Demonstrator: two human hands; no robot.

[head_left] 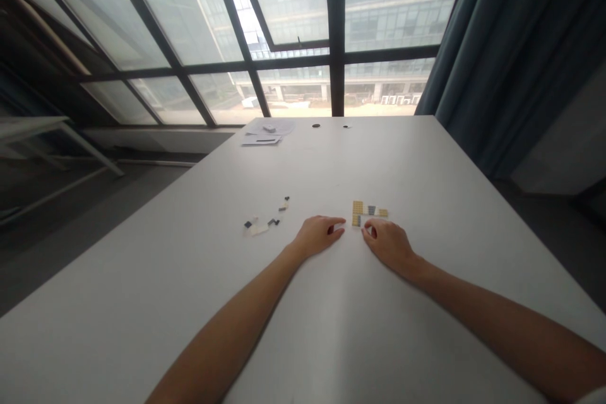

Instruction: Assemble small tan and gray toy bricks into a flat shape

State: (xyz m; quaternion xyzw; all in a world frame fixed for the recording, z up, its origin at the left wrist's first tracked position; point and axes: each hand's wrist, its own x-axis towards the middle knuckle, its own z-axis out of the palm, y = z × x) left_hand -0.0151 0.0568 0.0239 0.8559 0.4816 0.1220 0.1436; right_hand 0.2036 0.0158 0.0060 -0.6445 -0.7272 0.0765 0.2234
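Small flat building bricks lie in two short rows in front of my hands. The far row has a yellow studded brick (358, 207), a grey brick (372, 209) and a smaller yellow piece (383, 213). Nearer to me is another yellow brick (355, 221) with a grey part at its right. My right hand (391, 243) is at the right end of this near row, thumb and forefinger pinched together; whatever is between them is too small to make out. Just left of the bricks, my left hand (320, 235) rests on the table, thumb and fingers apart, holding nothing.
Several loose black, grey and white pieces (258, 228) are scattered left of my left hand on the white table (189, 278). Papers (262, 139) lie at the far left edge, and a dark round cable hole (316, 125) is nearby. Windows and a blue curtain (497, 63) stand beyond.
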